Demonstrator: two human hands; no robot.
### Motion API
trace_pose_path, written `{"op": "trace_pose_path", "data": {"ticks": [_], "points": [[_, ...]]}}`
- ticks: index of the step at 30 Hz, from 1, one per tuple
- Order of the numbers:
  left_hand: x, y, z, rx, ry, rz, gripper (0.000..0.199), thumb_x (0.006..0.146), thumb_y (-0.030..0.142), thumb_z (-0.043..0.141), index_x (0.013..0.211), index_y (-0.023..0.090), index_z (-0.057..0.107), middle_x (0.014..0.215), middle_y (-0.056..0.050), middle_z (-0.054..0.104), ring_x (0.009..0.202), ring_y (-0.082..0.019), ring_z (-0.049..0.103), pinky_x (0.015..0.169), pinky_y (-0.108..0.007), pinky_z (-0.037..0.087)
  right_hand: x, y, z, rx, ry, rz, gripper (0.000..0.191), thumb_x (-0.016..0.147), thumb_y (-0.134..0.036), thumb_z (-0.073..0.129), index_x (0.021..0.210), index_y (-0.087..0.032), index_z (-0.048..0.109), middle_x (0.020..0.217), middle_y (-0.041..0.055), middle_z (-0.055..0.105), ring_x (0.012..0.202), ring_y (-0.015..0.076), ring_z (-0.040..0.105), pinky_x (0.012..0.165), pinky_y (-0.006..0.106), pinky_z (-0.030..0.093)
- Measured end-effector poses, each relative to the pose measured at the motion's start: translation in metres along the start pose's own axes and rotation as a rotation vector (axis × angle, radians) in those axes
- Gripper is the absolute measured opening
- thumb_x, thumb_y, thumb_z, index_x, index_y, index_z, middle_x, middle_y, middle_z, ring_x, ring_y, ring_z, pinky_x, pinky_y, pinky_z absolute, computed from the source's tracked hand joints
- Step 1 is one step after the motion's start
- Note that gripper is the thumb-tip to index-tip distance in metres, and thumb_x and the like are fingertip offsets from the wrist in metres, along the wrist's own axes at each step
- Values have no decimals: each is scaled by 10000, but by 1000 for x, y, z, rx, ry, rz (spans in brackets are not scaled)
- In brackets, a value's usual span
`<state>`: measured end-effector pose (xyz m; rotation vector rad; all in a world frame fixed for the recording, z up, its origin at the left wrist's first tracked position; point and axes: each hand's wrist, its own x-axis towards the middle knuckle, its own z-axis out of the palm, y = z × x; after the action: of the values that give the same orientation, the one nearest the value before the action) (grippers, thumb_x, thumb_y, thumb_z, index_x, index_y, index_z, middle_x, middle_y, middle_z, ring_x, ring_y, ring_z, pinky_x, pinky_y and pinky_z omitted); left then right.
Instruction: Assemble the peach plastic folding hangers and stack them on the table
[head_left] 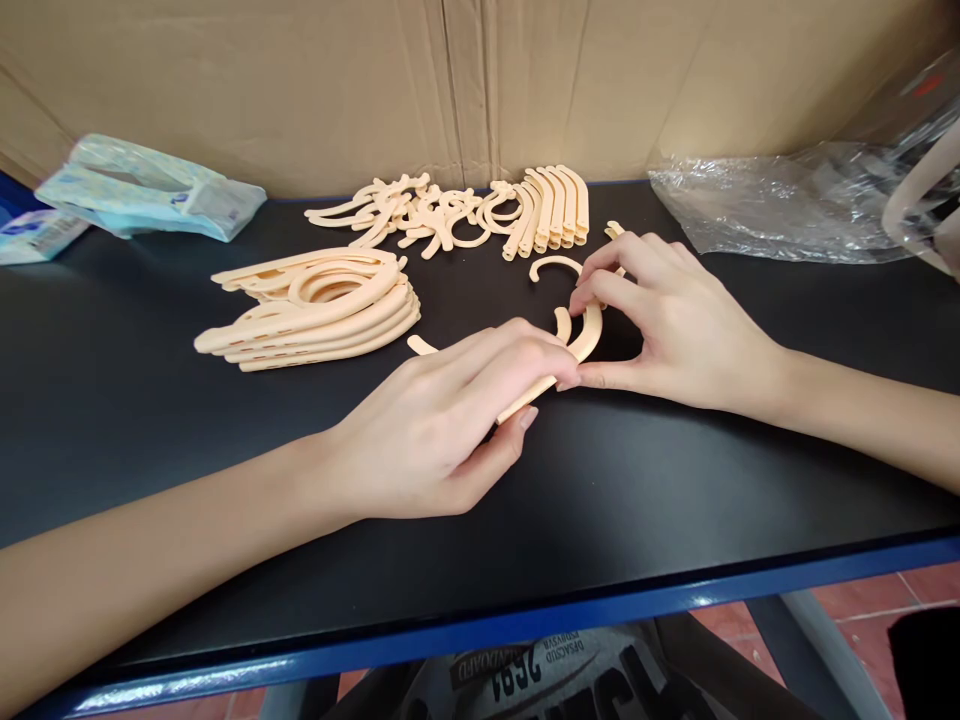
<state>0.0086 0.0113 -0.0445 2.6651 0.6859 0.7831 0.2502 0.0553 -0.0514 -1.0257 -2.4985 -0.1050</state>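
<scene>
Between my hands is a cream plastic folding hanger (590, 335), partly hidden by my fingers. My left hand (457, 410) is closed around its left part, and a straight strip of it shows between thumb and fingers. With thumb and fingertips, my right hand (660, 315) grips the curved part on the other side. A curved hook (555, 263) sticks out just behind my right fingertips. How the pieces join is covered by my hands.
To the left lies a stack of folded cream hangers (322, 325). Behind are a pile of loose hooks (435, 215) and a row of hanger arms (551, 210). A blue tissue pack (150, 190) and clear plastic bag (772, 205) flank them before a cardboard wall (300, 90).
</scene>
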Motion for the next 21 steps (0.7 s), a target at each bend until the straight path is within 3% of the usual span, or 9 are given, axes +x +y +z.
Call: {"op": "trace_pose_path", "data": {"ticks": [5,9,14,21], "points": [[-1,0,-1,26,-21,75,334,845,-12,474,1154,100,535,1163,-131,651,1145,-237,591,882,-340,535,1,7,3,42,-63,-86,540,902,-684,446,981,-164,567,1065,132,604,946,288,567,835,420,400],[0,-2,-1,25,17,106,328,831,-21,487,1141,63,552,1139,-138,647,1153,-252,575,908,-366,529,1,10,4,161,-63,-70,448,904,-598,517,1010,-163,533,1014,102,616,879,254,580,816,397,405],[-1,-2,0,-9,-10,103,378,813,-56,449,1160,68,532,1145,-137,631,1110,-232,599,862,-340,538,2,9,3,236,-59,-48,472,870,-572,587,1074,-151,526,1065,121,622,898,264,591,816,410,439],[-1,-2,-3,-23,-40,105,448,776,-104,394,1170,66,523,1188,-129,600,1165,-217,552,940,-334,508,2,8,0,242,-64,-67,437,877,-544,591,1066,-152,545,1028,96,637,869,236,593,788,380,450]]}}
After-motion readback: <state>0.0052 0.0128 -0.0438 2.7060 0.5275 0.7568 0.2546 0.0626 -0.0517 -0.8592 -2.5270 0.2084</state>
